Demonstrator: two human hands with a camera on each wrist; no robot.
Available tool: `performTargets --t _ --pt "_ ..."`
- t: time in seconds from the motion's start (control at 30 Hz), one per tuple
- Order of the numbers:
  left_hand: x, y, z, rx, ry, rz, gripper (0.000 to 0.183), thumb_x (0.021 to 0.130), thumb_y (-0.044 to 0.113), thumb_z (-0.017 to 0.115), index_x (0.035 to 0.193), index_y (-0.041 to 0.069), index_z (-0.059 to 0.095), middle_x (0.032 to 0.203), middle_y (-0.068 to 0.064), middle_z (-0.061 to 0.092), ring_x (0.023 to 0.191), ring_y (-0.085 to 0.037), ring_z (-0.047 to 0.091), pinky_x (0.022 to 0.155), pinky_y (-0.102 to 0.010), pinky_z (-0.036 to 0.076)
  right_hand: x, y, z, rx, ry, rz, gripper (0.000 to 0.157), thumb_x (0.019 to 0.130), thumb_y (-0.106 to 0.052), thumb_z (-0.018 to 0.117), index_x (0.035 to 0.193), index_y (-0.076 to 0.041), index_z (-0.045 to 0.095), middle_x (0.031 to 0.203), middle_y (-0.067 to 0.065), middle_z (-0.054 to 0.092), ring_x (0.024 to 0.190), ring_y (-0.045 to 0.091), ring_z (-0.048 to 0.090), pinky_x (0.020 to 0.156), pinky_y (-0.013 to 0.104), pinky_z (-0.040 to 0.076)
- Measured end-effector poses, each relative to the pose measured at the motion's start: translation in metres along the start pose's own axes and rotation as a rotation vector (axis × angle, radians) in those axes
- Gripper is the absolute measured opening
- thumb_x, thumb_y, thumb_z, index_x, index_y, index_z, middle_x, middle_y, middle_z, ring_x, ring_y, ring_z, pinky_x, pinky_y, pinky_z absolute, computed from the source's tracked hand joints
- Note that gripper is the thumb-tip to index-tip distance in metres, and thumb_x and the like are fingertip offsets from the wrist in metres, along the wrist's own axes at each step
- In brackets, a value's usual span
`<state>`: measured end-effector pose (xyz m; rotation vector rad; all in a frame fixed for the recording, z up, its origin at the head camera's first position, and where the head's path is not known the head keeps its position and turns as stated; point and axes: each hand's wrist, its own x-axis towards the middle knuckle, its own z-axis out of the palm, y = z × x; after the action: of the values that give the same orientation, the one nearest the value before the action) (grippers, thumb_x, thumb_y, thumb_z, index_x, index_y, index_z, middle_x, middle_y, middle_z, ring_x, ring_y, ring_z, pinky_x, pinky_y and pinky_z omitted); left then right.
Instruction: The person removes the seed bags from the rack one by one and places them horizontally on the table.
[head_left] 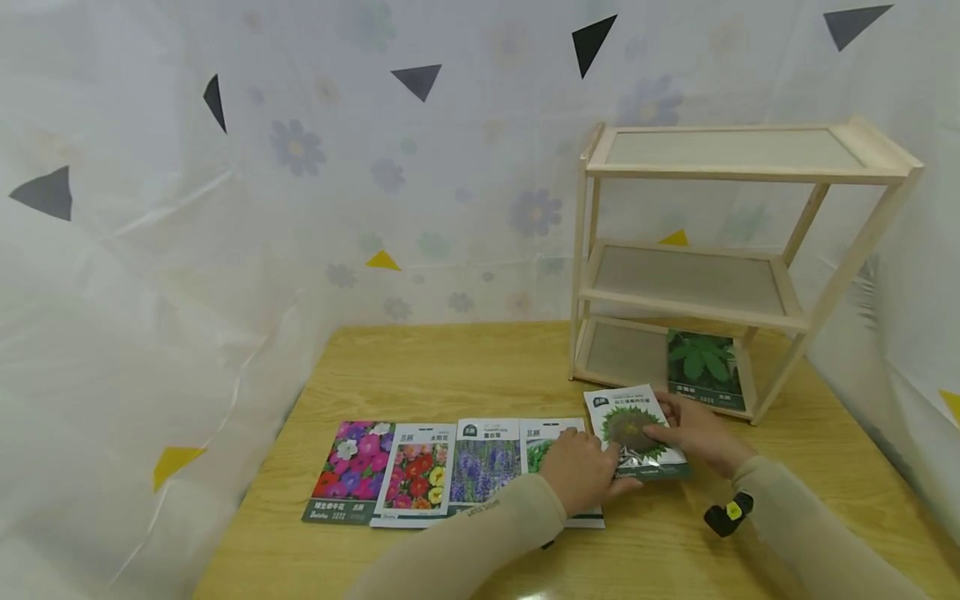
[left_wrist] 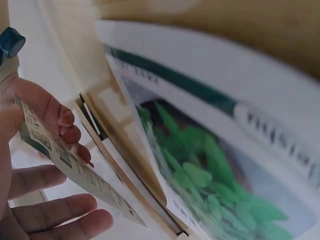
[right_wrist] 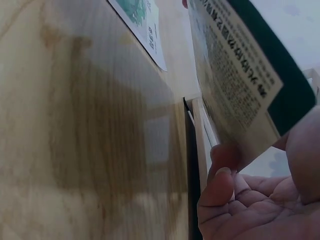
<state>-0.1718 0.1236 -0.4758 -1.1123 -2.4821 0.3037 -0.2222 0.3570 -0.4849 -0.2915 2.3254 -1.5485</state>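
In the head view, a seed packet with a green-fringed sunflower head [head_left: 636, 429] is tilted up off the table, in front of the shelf. My right hand [head_left: 701, 433] pinches its right side, thumb on the front and curled fingers behind. Close to its lower left corner is my left hand [head_left: 581, 471], above a green-leaf packet [head_left: 538, 454]. In the left wrist view, the left fingers [left_wrist: 62, 215] are fairly straight and spread beside the sunflower packet's printed back [left_wrist: 75, 172]; whether they press on it is unclear.
Left of the leaf packet lie a lavender packet [head_left: 486, 467], a red-and-yellow flower packet [head_left: 417, 471] and a pink-purple flower packet [head_left: 354, 471]. A three-tier wooden shelf [head_left: 750, 175] stands at the right. On its bottom tier is a dark green leaf packet [head_left: 705, 367].
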Motion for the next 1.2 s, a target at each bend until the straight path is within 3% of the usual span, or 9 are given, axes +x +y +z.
performTargets --t 0.17,0.3,0.47,0.67,0.93,1.2 --pt "-0.003 0.005 0.002 -0.040 -0.023 0.056 0.064 0.089 0.066 0.021 0.099 0.022 0.066 0.081 0.005 0.065 0.072 -0.009 0.060 0.074 -0.026 0.050 -0.008 0.000 0.005 -0.001 -0.021 0.005 0.073 0.086 -0.022 0.065 0.142 0.001 0.024 0.113 0.018 0.054 0.091 0.027 0.057 0.071 0.035 0.051" --pt "-0.005 0.010 0.006 -0.055 -0.089 0.091 0.068 0.089 0.066 0.020 0.118 0.020 0.060 0.098 0.003 0.064 0.086 -0.010 0.059 0.082 -0.025 0.048 -0.013 0.004 0.008 -0.034 -0.036 -0.001 0.067 0.086 -0.022 0.065 0.136 0.006 0.031 0.105 0.017 0.056 0.086 0.027 0.057 0.067 0.035 0.051" --pt "-0.005 0.016 0.010 -0.059 -0.153 0.124 0.069 0.089 0.066 0.021 0.126 0.018 0.055 0.107 0.002 0.061 0.093 -0.010 0.058 0.087 -0.023 0.045 -0.014 0.011 0.010 -0.057 -0.021 0.025 0.064 0.084 -0.022 0.067 0.134 0.004 0.035 0.103 0.015 0.058 0.086 0.026 0.058 0.067 0.035 0.050" --pt "0.000 0.022 0.016 -0.056 -0.244 0.132 0.072 0.087 0.068 0.024 0.133 0.018 0.046 0.123 -0.001 0.052 0.109 -0.013 0.050 0.095 -0.025 0.039 -0.014 0.014 0.014 -0.212 0.036 0.019 0.071 0.083 -0.025 0.068 0.137 0.004 0.033 0.104 0.012 0.056 0.087 0.021 0.054 0.067 0.033 0.047" --pt "0.003 0.030 0.014 -0.041 -0.329 0.118 0.063 0.083 0.068 0.038 0.122 0.021 0.053 0.120 -0.002 0.053 0.108 -0.013 0.051 0.091 -0.024 0.042 -0.012 0.016 0.019 -0.425 0.087 -0.025 0.069 0.080 -0.027 0.071 0.131 0.008 0.040 0.097 0.008 0.057 0.079 0.017 0.052 0.064 0.033 0.044" --pt "0.002 0.031 0.001 -0.075 -0.412 0.135 0.061 0.084 0.065 0.041 0.125 0.021 0.050 0.119 0.000 0.051 0.107 -0.011 0.050 0.091 -0.024 0.041 -0.016 0.019 0.019 -0.472 0.093 -0.029 0.070 0.077 -0.031 0.073 0.127 0.007 0.045 0.094 0.006 0.056 0.073 0.017 0.046 0.061 0.031 0.040"
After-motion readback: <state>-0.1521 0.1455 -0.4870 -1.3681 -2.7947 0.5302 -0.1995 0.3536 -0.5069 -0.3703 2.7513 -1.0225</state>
